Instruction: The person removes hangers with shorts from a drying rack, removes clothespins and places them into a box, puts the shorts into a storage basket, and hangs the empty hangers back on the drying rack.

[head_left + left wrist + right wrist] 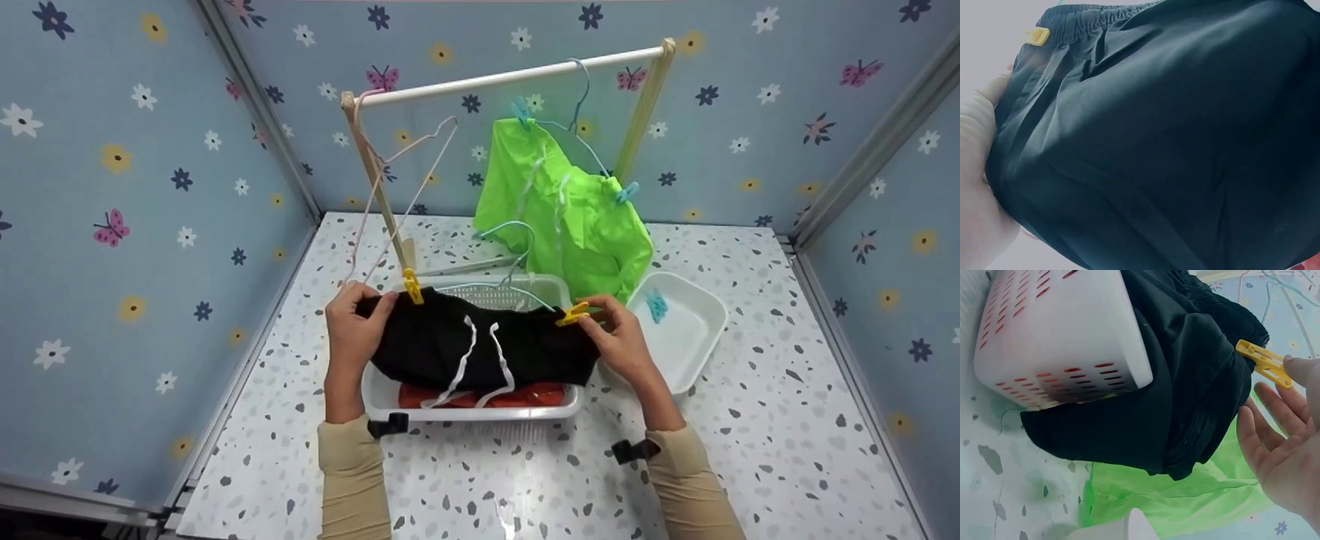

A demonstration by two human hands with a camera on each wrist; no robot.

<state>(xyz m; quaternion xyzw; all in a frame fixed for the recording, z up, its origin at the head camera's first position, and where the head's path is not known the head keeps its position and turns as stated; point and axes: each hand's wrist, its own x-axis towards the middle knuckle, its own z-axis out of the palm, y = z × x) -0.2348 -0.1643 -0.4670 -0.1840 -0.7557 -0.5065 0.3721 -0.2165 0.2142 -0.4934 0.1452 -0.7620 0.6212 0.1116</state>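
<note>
A pair of black shorts (427, 345) with white drawstrings hangs from a light blue hanger (531, 238) above a white basket (472, 414). Two yellow clothespins clip its waistband, a left clothespin (412, 289) and a right clothespin (573, 313). At the left side of the shorts, my left hand (352, 334) grips the fabric between thumb and fingers. My right hand (621, 341) pinches the right clothespin between thumb and forefinger; the right wrist view shows this clothespin (1266, 363) on the waistband. Black fabric (1145, 140) fills most of the left wrist view.
Red cloth (551, 394) lies in the basket. Behind it stands a rack with a white bar (502, 79), holding a pink hanger (409, 148) and bright green shorts (592, 225) clipped by blue clothespins. A white tray (682, 345) at right contains blue clothespins (656, 305).
</note>
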